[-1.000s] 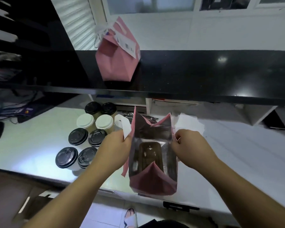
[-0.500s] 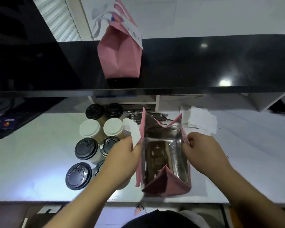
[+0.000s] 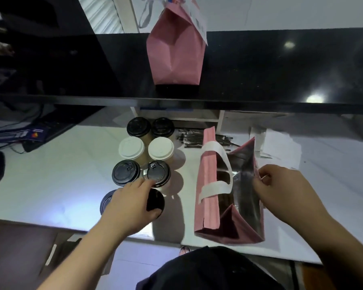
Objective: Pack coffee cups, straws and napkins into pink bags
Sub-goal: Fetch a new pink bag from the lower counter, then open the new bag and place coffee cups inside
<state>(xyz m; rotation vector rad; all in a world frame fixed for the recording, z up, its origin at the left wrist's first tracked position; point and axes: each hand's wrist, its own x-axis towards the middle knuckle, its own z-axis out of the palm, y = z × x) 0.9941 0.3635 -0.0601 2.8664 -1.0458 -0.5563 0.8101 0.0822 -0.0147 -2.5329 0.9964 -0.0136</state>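
Here the left hand [image 3: 130,203] closes its grip, seemingly, round the nearest black-lidded coffee cup [image 3: 155,203] on the worktop [image 3: 50,185], while the right hand [image 3: 281,191] pinches open the pink bag [image 3: 208,185] standing just rightward.

Both forearms are bare from the lower edge of the frame up to the wrists, with no sleeve, watch, bracelet or ring showing on either. The left hand [image 3: 130,206] and the right hand [image 3: 281,189] wear no gloves, and the fingernails that show are short and plain. At the bottom centre a dark, nearly black garment [image 3: 208,268] covers the torso, its cloth matte and without visible print or markings. Just above its upper edge a small piece of pinkish footwear [image 3: 184,250] peeks out against the pale floor
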